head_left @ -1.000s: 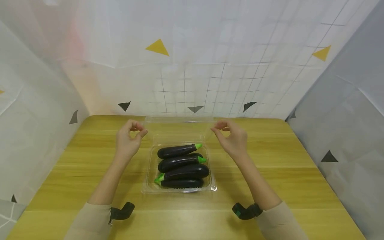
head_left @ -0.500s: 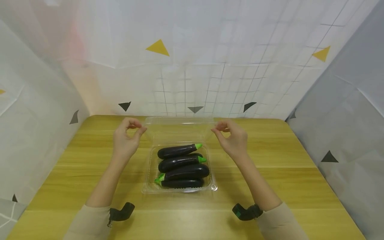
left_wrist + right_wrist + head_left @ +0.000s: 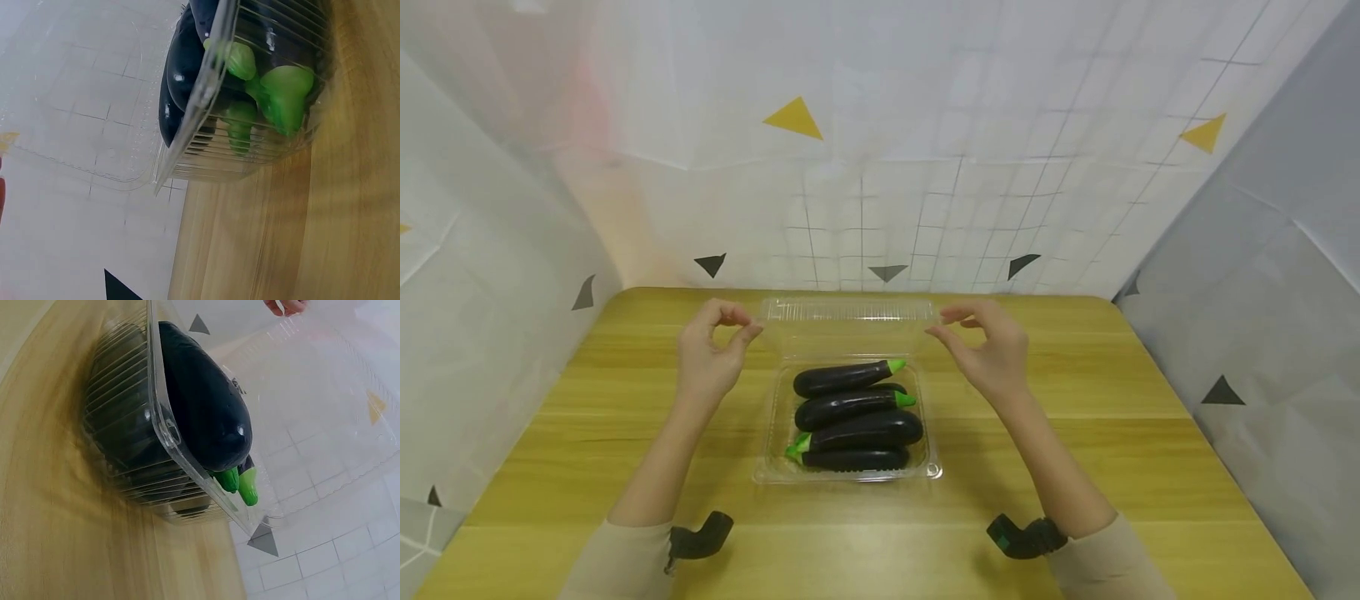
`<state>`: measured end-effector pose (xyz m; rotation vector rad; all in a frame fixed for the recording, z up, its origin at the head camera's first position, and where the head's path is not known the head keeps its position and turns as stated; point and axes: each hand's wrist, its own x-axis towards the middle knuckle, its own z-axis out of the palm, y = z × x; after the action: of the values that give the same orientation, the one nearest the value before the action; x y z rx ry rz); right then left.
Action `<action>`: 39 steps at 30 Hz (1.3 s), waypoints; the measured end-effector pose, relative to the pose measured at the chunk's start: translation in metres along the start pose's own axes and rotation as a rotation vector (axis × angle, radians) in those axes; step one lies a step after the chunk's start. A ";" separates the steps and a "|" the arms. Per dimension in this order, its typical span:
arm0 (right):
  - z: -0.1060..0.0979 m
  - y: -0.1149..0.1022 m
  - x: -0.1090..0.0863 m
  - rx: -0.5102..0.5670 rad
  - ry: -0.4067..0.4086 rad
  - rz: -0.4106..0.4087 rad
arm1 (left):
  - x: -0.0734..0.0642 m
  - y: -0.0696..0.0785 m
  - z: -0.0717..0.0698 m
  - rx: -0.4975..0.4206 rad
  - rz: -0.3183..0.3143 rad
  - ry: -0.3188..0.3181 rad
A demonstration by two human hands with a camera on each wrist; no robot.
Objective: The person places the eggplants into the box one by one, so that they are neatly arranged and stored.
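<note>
A clear plastic clamshell container (image 3: 847, 477) sits mid-table with several dark eggplants (image 3: 867, 429) inside, their stem ends green. Its see-through lid (image 3: 850, 329) is raised at the back, tilted up from the hinge. My left hand (image 3: 711, 354) pinches the lid's left edge between thumb and fingers. At the opposite edge, the thumb and fingers of my right hand (image 3: 992, 354) hold the lid's right side. In the left wrist view, green stem ends (image 3: 284, 94) press near the ribbed container wall (image 3: 206, 169). The right wrist view shows a rounded eggplant (image 3: 203, 403) above the rim.
The wooden table (image 3: 1112, 433) carries the container. White sheets with yellow and dark triangles rise behind it (image 3: 880, 208) and at both sides. A black wrist camera (image 3: 700, 535) is strapped to the left forearm, another (image 3: 1026, 535) to the right.
The lid's tilt has shifted slightly, with its ribbed far side now showing clearly. My left hand has drifted a little left, and my right fingers have spread slightly. The eggplants stay put.
</note>
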<state>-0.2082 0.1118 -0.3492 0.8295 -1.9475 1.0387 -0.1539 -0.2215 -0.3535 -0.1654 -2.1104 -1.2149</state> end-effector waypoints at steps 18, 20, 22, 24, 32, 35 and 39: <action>-0.009 -0.002 -0.010 -0.032 -0.038 -0.099 | -0.014 0.004 -0.010 0.021 0.170 -0.114; -0.010 -0.003 -0.013 -0.019 -0.049 -0.108 | -0.016 0.005 -0.013 0.015 0.200 -0.137; -0.011 -0.004 -0.015 -0.012 -0.056 -0.109 | -0.018 0.006 -0.017 0.007 0.214 -0.163; -0.013 -0.006 -0.017 0.003 -0.069 -0.111 | -0.021 0.008 -0.021 0.006 0.218 -0.191; -0.018 -0.013 -0.029 0.110 -0.146 -0.126 | -0.034 0.008 -0.034 0.053 0.256 -0.320; -0.020 -0.015 -0.036 0.144 -0.185 -0.130 | -0.041 0.009 -0.039 0.083 0.258 -0.391; -0.023 -0.017 -0.045 0.158 -0.242 -0.162 | -0.052 0.009 -0.043 0.124 0.273 -0.459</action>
<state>-0.1655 0.1322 -0.3722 1.2291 -1.9737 1.0446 -0.0897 -0.2394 -0.3648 -0.7099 -2.4417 -0.9426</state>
